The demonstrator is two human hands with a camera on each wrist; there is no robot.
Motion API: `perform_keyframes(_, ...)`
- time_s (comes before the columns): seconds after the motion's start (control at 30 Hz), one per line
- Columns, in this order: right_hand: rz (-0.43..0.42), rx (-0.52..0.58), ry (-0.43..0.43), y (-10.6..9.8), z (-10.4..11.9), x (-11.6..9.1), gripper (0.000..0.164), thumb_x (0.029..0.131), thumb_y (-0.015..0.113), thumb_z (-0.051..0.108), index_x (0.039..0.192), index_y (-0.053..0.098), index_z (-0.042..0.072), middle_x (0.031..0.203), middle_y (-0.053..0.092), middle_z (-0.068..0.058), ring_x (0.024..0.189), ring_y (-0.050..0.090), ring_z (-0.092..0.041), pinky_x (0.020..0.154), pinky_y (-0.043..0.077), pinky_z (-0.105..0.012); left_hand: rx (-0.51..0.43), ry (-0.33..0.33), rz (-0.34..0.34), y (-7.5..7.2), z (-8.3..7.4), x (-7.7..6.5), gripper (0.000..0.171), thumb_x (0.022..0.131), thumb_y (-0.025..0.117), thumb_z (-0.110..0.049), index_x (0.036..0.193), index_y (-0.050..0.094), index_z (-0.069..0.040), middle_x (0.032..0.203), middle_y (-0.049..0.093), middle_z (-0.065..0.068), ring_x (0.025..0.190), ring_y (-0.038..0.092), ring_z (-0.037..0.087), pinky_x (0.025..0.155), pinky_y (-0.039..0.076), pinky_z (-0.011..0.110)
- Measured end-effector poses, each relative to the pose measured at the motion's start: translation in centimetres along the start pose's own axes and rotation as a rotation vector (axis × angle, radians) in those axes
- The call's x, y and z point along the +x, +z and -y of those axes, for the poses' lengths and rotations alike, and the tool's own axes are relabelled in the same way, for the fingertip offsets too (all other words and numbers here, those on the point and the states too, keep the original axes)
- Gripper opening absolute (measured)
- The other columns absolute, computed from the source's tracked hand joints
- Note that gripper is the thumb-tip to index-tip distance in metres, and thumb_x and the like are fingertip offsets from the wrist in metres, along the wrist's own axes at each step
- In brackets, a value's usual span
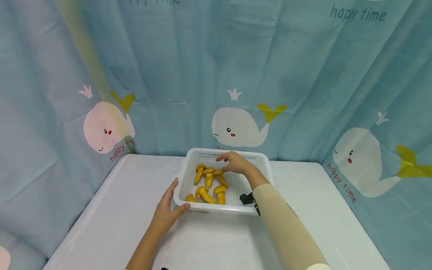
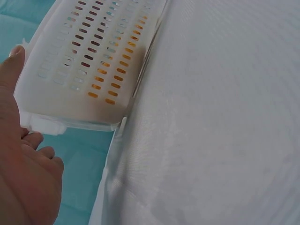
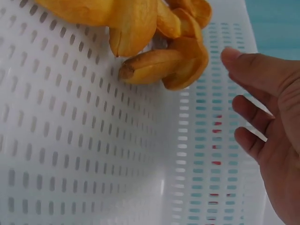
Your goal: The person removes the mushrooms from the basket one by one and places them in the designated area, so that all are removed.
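A white perforated plastic basket [image 1: 216,208] stands on the table with several yellow-brown mushrooms [image 1: 209,180] lying in its left half. My left hand [image 1: 166,213] grips the basket's near left corner, thumb at the front rim and fingers along the left side. In the left wrist view the thumb [image 2: 14,61] lies against the rim. My right hand [image 1: 234,164] hovers over the basket's far part, beside the mushrooms. Its thumb and fingers are apart with nothing between them, close to a mushroom [image 3: 185,63] in the right wrist view.
A white cloth covers the table [image 1: 108,210]. Blue curtains [image 1: 189,75] printed with whales hang behind it and at both sides. A black device [image 1: 247,198] sits at the right wrist beside a beige sleeve [image 1: 283,225], over the basket's near right part.
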State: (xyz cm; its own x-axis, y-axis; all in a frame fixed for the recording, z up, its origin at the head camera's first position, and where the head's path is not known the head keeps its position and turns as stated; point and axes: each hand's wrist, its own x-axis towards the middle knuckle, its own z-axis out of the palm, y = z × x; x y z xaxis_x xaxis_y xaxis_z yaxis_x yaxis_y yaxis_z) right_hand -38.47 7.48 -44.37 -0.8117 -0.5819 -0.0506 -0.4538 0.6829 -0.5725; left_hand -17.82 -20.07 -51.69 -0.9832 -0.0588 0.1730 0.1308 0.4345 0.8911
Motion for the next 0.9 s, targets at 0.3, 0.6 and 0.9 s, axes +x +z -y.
perform_keyframes(0.3,0.047,-0.075,-0.046,0.7,-0.5,0.2,0.039,0.092,0.078,0.018,0.131,0.071,0.020,0.134,0.066,0.003,0.130,0.057,-0.026,0.108,0.051,-0.046,0.008,-0.003,-0.009,0.0,0.1,-0.2,0.098,0.086,0.082,-0.046,0.163,0.022,-0.038,0.170,0.022,-0.005,0.155,0.025,0.035,0.116,0.023,0.072)
perform_keyframes(0.6,0.096,-0.071,-0.052,1.1,-0.8,0.5,0.038,0.091,0.079,0.017,0.129,0.073,0.019,0.131,0.069,0.002,0.126,0.060,-0.027,0.106,0.052,-0.043,0.039,0.018,-0.018,0.1,0.3,-0.1,0.098,0.086,0.082,-0.046,0.163,0.022,-0.037,0.170,0.023,-0.003,0.155,0.027,0.036,0.116,0.025,0.072)
perform_keyframes(0.9,0.100,-0.086,-0.023,1.5,-0.7,0.7,0.037,0.091,0.079,0.015,0.127,0.074,0.020,0.129,0.071,0.003,0.126,0.061,-0.027,0.106,0.052,-0.043,0.041,0.015,-0.013,0.0,0.1,-0.2,0.098,0.087,0.081,-0.045,0.163,0.022,-0.036,0.170,0.023,-0.001,0.155,0.026,0.036,0.116,0.025,0.072)
